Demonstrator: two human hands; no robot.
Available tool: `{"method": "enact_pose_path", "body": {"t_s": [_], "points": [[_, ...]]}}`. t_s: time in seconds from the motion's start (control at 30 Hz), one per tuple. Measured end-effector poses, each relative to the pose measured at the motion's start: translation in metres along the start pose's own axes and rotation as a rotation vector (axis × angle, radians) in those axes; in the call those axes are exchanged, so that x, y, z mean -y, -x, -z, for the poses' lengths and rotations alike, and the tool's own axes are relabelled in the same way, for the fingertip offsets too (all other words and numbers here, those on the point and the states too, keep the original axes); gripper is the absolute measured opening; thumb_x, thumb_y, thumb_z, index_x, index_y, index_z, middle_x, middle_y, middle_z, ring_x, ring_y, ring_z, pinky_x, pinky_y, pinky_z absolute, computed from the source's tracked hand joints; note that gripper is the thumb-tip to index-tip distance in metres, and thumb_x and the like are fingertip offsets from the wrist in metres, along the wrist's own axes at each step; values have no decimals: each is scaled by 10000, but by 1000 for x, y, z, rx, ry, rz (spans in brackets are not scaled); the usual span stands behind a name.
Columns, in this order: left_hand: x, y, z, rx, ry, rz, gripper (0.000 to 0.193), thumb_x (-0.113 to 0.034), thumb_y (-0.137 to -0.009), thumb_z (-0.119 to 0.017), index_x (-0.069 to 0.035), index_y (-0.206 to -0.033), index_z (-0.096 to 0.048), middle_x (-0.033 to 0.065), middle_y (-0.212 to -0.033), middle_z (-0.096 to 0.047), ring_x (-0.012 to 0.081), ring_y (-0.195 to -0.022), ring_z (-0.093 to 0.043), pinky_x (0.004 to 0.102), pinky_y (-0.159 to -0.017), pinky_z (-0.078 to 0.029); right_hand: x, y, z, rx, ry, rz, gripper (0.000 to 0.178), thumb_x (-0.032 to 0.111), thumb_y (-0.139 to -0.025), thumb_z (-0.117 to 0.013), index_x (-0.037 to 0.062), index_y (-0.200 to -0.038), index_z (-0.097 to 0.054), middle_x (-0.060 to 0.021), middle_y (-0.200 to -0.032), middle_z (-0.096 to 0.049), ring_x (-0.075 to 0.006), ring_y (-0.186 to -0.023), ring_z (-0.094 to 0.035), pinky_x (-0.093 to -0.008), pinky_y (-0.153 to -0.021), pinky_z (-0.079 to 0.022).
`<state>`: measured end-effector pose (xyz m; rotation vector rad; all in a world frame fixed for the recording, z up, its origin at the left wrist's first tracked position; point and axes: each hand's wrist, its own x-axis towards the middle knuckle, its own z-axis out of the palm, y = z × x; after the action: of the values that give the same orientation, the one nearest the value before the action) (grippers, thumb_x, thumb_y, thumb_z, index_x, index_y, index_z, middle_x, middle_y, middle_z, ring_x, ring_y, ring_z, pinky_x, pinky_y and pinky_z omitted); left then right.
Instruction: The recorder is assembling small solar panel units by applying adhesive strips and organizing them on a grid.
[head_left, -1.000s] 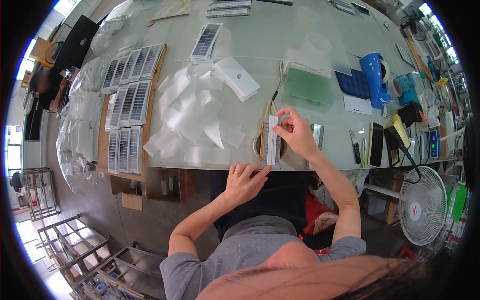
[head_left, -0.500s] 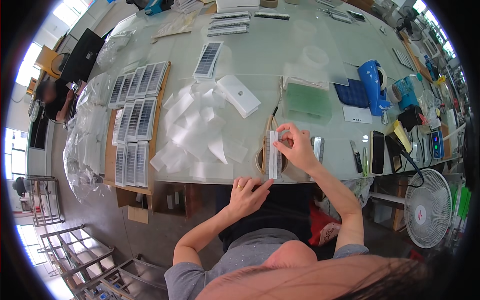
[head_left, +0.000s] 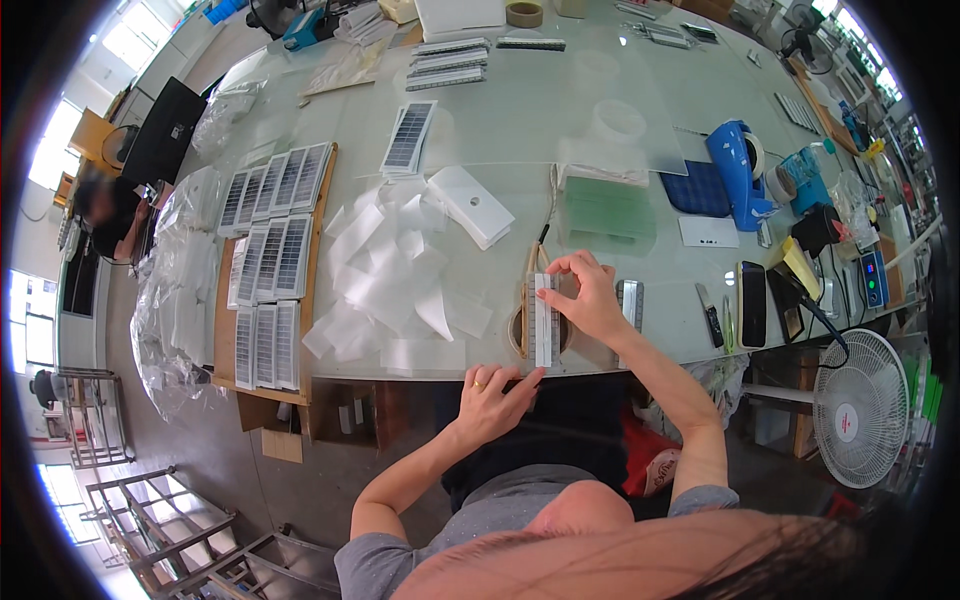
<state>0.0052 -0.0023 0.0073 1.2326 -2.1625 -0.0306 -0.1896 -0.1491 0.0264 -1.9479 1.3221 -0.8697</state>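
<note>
The right hand (head_left: 590,298) and left hand (head_left: 488,398) touch opposite ends of a white strip (head_left: 543,335), perhaps steadying it; whether their bent fingers (head_left: 573,262) grip, I cannot tell.

White fan (head_left: 849,420) right; blue tape dispenser (head_left: 733,172) (beside dark blue pad (head_left: 692,190)).

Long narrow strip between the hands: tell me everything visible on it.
The strip is straight and slender, with a bright white band down its middle and greyer, marked-looking edges; plastic or metal, I can't tell. It lies pointing away from the person, near the front of the table, above a brown round thing showing at its sides. The right hand has thumb and index fingertips at its far part; the left hand has a fingertip at its near end.
</note>
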Motion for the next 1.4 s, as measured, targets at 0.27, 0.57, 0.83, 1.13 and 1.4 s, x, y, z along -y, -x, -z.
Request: {"method": "enact_pose_path", "body": {"t_s": [0.27, 0.57, 0.83, 1.13, 1.4], "points": [[0, -1, 0, -2, 0, 6, 451, -192, -741, -773, -210, -1184, -689, -20, -988, -535, 187, -931, -487, 361, -811, -399, -2, 0, 0, -5, 47, 22, 301, 299, -753, -813, 164, -969, -653, 16, -963, -566, -150, -814, -527, -359, -820, -252], [7, -4, 3, -86, 72, -86, 485, -158, -709, -786, -198, -1184, -694, -1, -992, -522, 194, -901, -507, 363, -756, -408, 2, -3, 1, -85, 140, 147, 413, 273, -744, -811, 157, -1088, -612, 9, -1024, -577, -168, -906, -554, -375, -814, -264], [124, -153, -2, -55, 67, 304, 337, -206, -752, -795, -89, -1030, -645, 127, -1179, -539, 349, -1098, -527, 448, -875, -479, 15, 5, 11, -120, 140, 163, 431, 260, -748, -806, 135, -1106, -602, -6, -1058, -589, -180, -961, -563, -374, -837, -274], [172, -169, -7, 195, 722, 857, 288, -224, -827, -753, -1, -1008, -741, 189, -1000, -713, 227, -941, -685, 331, -857, -523, 4, 0, 15, -152, -11, 47, 339, 259, -789, -786, 118, -1057, -633, 21, -992, -605, -118, -705, -484, -317, -782, -321], [45, -81, 28, -44, 415, -174, 203, -50, -814, -715, -70, -1016, -715, 86, -1074, -721, 248, -802, -714, 334, -717, -584, 16, -6, 25, 194, -956, -453, 248, 255, -961, -640, 12, -943, -686, 32, -733, -591, -33, -631, -405, -220, -594, -336]]}}
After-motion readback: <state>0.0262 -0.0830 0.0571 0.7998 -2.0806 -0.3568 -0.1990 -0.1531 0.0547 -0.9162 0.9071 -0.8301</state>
